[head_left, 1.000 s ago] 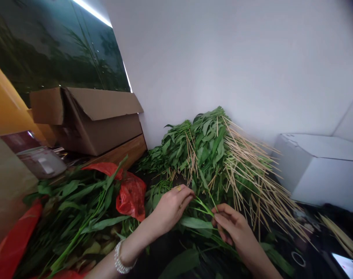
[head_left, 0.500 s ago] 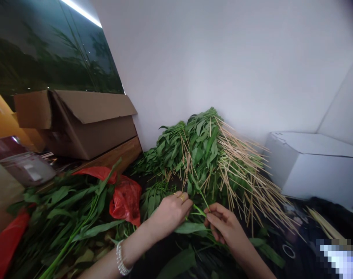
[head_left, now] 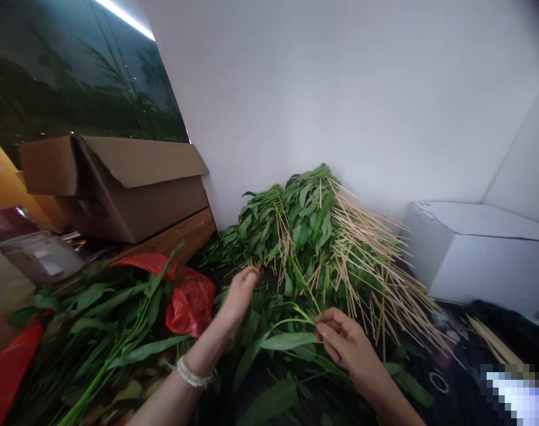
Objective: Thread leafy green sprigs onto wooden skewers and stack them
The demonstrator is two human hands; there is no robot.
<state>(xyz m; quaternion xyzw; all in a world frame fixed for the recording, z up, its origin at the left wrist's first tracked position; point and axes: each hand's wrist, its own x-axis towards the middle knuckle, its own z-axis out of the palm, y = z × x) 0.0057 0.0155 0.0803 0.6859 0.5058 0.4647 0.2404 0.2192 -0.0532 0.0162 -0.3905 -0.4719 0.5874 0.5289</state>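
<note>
Stem (head_left: 304,315) is in the right hand (head_left: 347,340), fingers pinched on it, 6 o'clock from the leaf pile (head_left: 312,216). Left hand (head_left: 241,291) is at its 10 o'clock, fingers curled, can't tell if they've got anything.

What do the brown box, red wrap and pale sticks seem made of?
Brown box: probably cardboard, matte, with folded flaps.
Red wrap: likely thin plastic, shiny and crumpled.
Pale sticks: perhaps bamboo or wood, dull, straight and straw-coloured.
</note>
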